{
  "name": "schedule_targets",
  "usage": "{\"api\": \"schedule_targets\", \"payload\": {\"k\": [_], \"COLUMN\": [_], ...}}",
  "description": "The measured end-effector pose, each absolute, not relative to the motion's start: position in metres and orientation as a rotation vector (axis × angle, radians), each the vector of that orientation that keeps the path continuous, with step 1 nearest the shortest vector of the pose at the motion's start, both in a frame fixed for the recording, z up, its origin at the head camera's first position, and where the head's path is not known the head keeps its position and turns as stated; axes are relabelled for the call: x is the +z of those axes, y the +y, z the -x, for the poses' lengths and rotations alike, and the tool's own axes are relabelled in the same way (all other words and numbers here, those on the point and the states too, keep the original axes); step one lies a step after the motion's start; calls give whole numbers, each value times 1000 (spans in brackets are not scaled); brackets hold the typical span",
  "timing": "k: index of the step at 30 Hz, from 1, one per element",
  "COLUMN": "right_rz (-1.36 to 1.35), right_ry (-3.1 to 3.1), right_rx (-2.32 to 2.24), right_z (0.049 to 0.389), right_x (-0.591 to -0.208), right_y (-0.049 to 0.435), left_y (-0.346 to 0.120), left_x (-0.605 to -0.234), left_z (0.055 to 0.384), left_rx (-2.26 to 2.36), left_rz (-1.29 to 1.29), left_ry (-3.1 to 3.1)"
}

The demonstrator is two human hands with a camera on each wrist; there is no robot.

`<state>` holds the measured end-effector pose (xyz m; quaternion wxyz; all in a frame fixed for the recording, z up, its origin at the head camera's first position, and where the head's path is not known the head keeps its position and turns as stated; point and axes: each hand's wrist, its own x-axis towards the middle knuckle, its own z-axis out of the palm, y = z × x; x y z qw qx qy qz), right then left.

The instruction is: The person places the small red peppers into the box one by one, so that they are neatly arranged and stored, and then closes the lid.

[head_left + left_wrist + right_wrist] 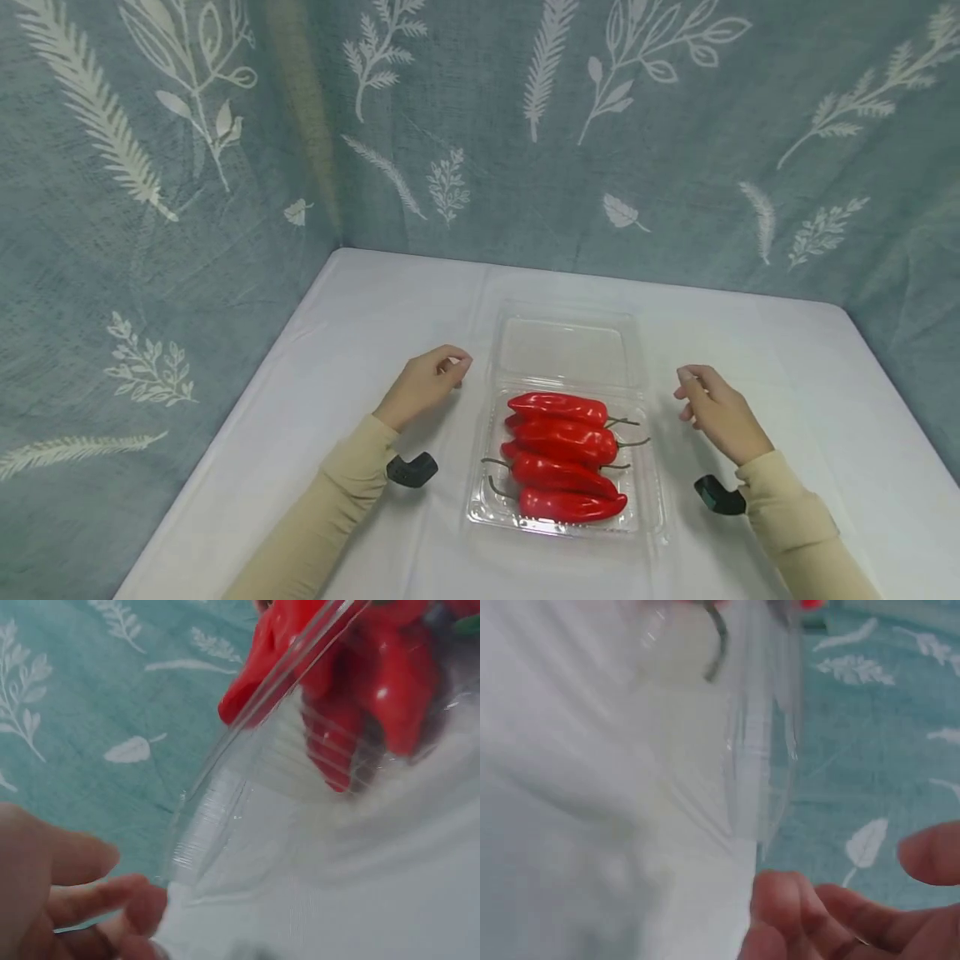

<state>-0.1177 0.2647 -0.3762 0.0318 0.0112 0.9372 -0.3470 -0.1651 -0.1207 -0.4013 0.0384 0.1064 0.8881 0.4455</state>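
Several glossy red peppers with thin stems lie crosswise in a row inside a clear plastic clamshell box. Its lid is folded back flat, away from the person. Left of the lid hovers my left hand, fingers loosely bent and holding nothing. My right hand is on the box's other side, also loosely bent and holding nothing. In the head view a small gap separates each hand from the plastic. The left wrist view shows pepper tips behind the clear wall; the right wrist view catches a stem.
A white cloth covers the table under the box. Blue-green curtains with white leaf prints stand behind the table and at both sides. A black wrist device is on the left wrist and another on the right.
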Motion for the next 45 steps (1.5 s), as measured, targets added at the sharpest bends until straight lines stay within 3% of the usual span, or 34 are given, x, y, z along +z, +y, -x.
{"api": "schedule_targets", "payload": {"k": [8,16,36,45], "right_rz": [-70,-81,-65,-6], "right_ry": [2710,2610,2615,2779], "right_rx": [-1081,-1135,-1189,-1080], "right_z": [162,182,182,177], "right_x": [-381,-389,-391,-377], "right_y": [264,266,263,265], "left_y": [-94,-79,-78,-81], "left_x": [-405,-404,-411,-392], "left_z": [200,214,214,211], "left_rx": [1346,1290,1362,1412], "left_rz": [-155,-105,-118,-232], "left_ry": [2526,2531,2536,2608]}}
